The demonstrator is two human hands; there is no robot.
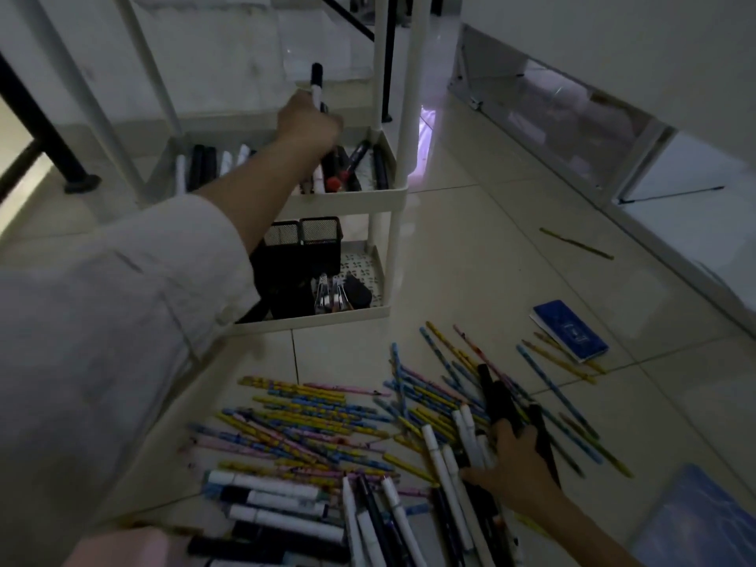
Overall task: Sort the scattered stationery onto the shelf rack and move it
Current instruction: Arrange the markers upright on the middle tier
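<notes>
I'm holding a black-capped marker (pixel 316 81) curled in my left hand (pixel 309 120), cap poking above my fingers, over the rack's middle tray (pixel 347 198) beneath them, ready to join the markers there. My right hand (pixel 511 464) is spreading over the floor pile (pixel 433 448). I cannot tell whether it is gripping.

Glossy floor tiles (pixel 470 255); rack (pixel 347 193) seemingly plastic.
</notes>
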